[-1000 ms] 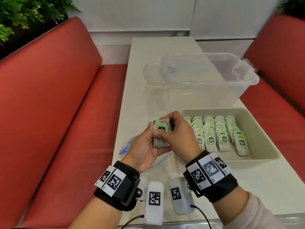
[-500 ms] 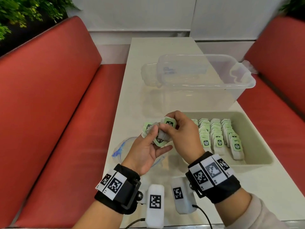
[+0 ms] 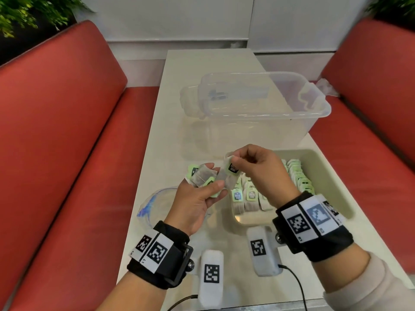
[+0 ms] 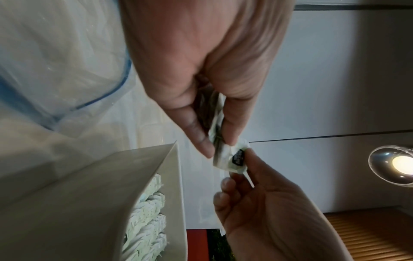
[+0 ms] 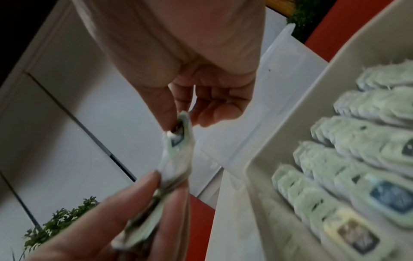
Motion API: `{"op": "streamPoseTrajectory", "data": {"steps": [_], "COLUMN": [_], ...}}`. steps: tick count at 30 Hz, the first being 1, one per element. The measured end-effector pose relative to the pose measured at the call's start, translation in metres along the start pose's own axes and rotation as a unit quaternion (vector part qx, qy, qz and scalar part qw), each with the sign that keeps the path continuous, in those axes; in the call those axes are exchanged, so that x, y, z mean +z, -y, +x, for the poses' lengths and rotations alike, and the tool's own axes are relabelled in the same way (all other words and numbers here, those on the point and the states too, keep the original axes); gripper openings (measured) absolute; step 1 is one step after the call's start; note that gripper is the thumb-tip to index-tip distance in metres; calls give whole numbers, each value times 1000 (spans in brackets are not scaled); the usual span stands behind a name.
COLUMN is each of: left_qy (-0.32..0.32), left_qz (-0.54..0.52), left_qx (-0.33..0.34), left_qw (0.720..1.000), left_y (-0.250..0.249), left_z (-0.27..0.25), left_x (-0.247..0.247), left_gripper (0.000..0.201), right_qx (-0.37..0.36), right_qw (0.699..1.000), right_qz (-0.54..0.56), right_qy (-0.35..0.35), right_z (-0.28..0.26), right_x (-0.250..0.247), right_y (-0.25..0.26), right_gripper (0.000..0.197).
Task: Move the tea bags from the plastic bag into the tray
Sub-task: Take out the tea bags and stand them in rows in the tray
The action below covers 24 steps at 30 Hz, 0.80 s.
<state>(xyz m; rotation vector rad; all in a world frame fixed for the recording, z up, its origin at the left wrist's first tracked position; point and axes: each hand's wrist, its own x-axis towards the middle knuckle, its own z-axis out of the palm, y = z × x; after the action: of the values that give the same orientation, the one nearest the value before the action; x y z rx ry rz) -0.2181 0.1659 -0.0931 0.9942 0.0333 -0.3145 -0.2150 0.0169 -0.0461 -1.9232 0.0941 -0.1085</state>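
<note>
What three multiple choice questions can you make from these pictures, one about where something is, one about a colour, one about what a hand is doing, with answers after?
1. Where is the clear storage bin?
A. On the table beyond the tray
B. On the left seat
C. Inside the tray

2. What colour are the bench seats?
A. Blue
B. Red
C. Grey

3. What is the right hand doing?
A. Resting flat on the table
B. Gripping the bin's rim
C. Pinching one tea bag

Answers:
1 A, the bin sits past the tray on the tabletop.
2 B, both seats are red.
3 C, thumb and finger pinch a single bag by its tag while the left hand holds a bunch of tea bags.
</note>
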Motion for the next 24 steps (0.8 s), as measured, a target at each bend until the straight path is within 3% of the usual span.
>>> {"op": "streamPoseTrajectory", "data": {"steps": [7,15,20,24], "left_qy": [-15,-60,-80,-77], "left_qz": [31,9,1,-2], "left_qx": [18,8,-2,-4], "left_qw": [999,998,997,997], "left_y": [0,5,12,16], "left_z": [6,11,9,6], "left_x": [11,7,4,5], "left_gripper": [31,17,15,28], "right_qx": [-21,-60,-42,-44], "right_qw": [977,935,849,767], "right_qz": [-169,-298,-429,-480], "right_qy": [125,185,305,423], "right_z": [16,32,47,57], "right_x": [-41,-71,-58,-31], "right_y": [18,21,10,-9], "right_gripper": [13,12,11,11]}}
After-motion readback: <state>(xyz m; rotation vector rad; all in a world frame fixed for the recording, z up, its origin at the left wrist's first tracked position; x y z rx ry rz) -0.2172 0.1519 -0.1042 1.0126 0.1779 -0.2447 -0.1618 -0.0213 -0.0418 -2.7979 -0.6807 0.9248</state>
